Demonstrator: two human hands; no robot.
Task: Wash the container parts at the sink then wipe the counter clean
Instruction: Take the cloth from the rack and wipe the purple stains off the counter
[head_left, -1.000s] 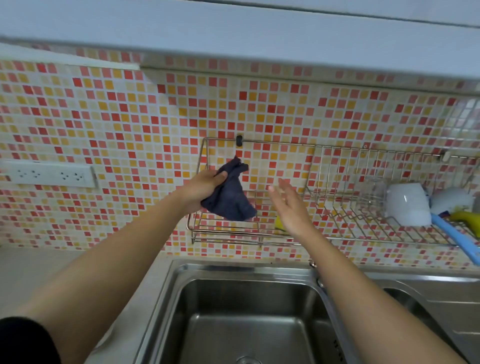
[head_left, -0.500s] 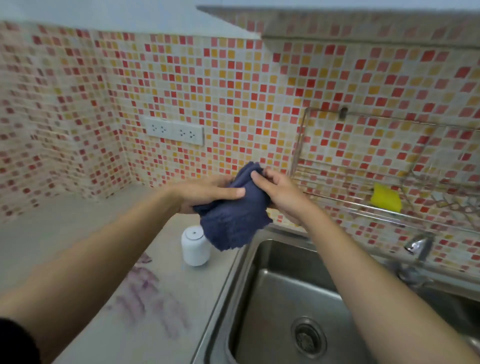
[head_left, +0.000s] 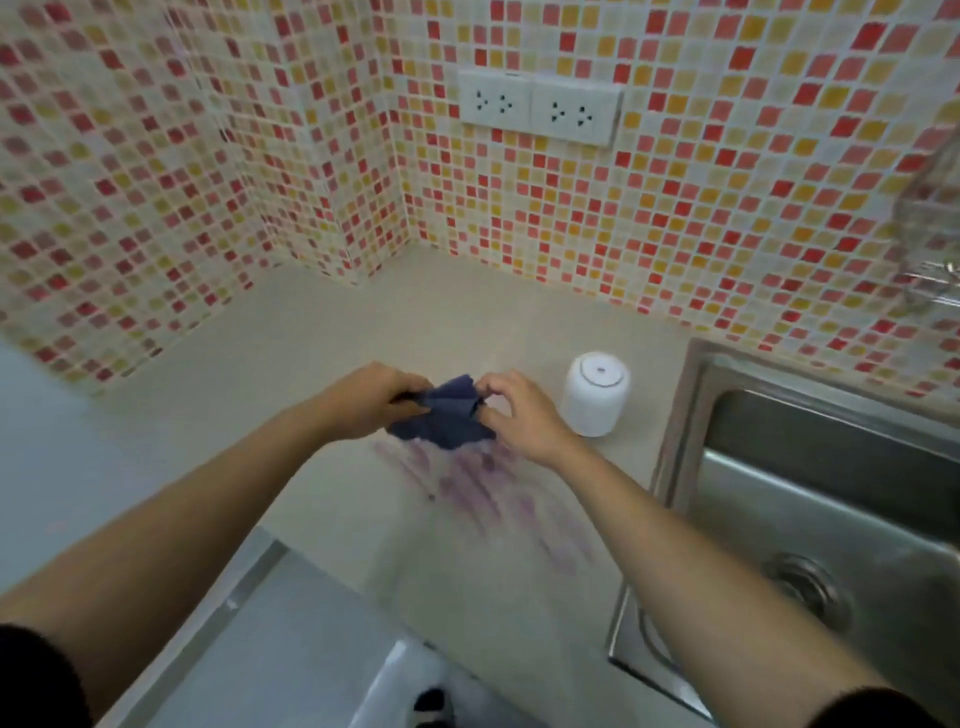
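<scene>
A dark blue cloth (head_left: 441, 415) hangs bunched between both hands just above the beige counter (head_left: 322, 353). My left hand (head_left: 363, 402) grips its left side, and my right hand (head_left: 511, 413) pinches its right edge with fingers curled. Below the cloth, purple streaks (head_left: 483, 493) smear the counter surface. A white round container (head_left: 596, 394) stands upside down on the counter right of my right hand, close to the sink (head_left: 831, 493).
The steel sink with its drain (head_left: 808, 590) lies at the right. A double wall socket (head_left: 540, 106) sits on the mosaic tiled wall above the counter. The wall makes a corner at the back left. The counter's front edge runs along the lower left.
The view swung left from the rack and sink to the counter corner. Both hands carried the cloth down and left, from over the sink edge to above the purple stain.
</scene>
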